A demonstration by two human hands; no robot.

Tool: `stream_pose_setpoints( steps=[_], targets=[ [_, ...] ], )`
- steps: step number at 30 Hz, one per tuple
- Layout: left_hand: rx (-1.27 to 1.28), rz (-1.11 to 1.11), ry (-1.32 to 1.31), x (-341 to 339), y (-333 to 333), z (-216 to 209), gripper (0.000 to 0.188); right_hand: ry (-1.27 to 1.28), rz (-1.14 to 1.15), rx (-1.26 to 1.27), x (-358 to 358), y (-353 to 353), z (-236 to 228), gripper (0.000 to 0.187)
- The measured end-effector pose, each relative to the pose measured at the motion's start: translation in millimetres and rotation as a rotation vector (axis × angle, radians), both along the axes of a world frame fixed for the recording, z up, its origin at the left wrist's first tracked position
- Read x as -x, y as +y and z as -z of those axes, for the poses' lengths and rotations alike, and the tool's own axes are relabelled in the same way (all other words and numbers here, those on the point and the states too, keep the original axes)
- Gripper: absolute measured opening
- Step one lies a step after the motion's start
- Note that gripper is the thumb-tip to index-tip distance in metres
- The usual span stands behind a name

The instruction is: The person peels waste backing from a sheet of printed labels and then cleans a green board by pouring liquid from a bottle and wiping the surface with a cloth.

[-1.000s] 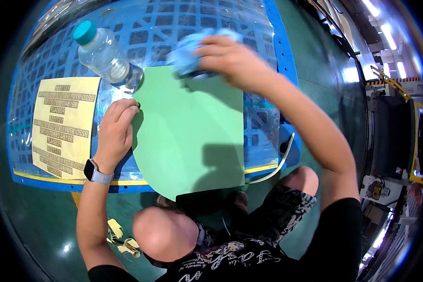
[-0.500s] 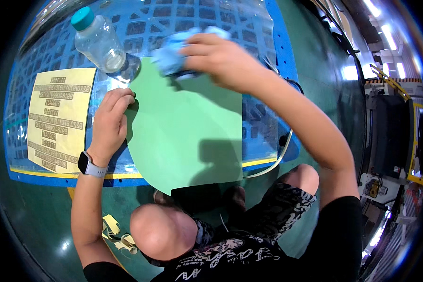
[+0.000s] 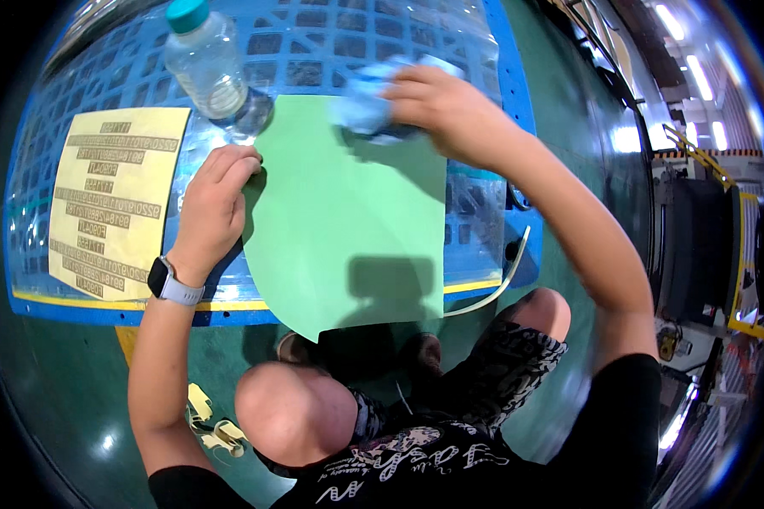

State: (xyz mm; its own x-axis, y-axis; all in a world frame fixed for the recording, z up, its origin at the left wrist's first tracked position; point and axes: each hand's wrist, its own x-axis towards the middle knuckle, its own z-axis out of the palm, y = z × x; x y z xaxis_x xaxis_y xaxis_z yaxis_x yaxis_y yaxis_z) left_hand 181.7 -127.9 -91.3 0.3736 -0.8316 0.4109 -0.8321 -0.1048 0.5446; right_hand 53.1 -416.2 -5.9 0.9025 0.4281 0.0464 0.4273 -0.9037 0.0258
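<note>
A large green sheet [image 3: 339, 204] with a curved left side lies on the blue table, its near end hanging past the table edge. My left hand [image 3: 215, 191] rests at the sheet's left edge, fingers closed and pressed on that edge. A crumpled light blue cloth [image 3: 361, 106] is bunched in my right hand [image 3: 437, 103], against the far part of the sheet or just above it; the cloth is blurred and contact is hard to judge. Beyond my left hand stands a clear plastic bottle [image 3: 205, 69] with a teal cap.
A pale yellow printed sheet [image 3: 115, 204] lies on the left of the blue grid-patterned table [image 3: 369, 38] under clear film. A pale hose or strip [image 3: 505, 284] curves at the near right corner. Yellow scraps [image 3: 221, 433] lie on the green floor beside my knee.
My right hand has slid the blue cloth to the right along the far part of the green sheet. My left hand stays at the sheet's left edge. The whole view has shifted slightly.
</note>
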Motion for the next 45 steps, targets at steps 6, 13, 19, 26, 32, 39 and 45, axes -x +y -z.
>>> stream_pose_setpoints(
  steps=[6, 13, 19, 26, 32, 39, 45],
  targets=[
    [-0.003, 0.016, 0.017, 1, -3, 2, 0.035, 0.106, 0.027, -0.106, 31, -16, 37, 0.033],
    [0.041, 0.036, 0.071, 2, 5, -4, 0.035, 0.183, 0.455, -0.169, 128, -62, -15, 0.039],
    [0.18, -0.583, 0.259, -22, 23, 0, 0.056, -0.135, 0.928, -0.959, 182, -46, -4, 0.035],
    [0.328, -0.483, 0.298, -69, -45, 15, 0.097, -0.242, 1.074, -1.416, 194, -18, 10, 0.039],
    [0.218, -0.391, 0.179, -75, -51, -8, 0.08, -0.19, 1.08, -1.473, 189, -13, 16, 0.039],
    [-0.465, -0.089, -0.38, 11, -17, -105, 0.076, -0.177, 1.069, -1.494, 193, -16, 32, 0.039],
    [-0.611, 0.003, -0.594, 46, -17, -116, 0.071, -0.144, 1.05, -1.473, 189, -14, 33, 0.04]
  ],
)
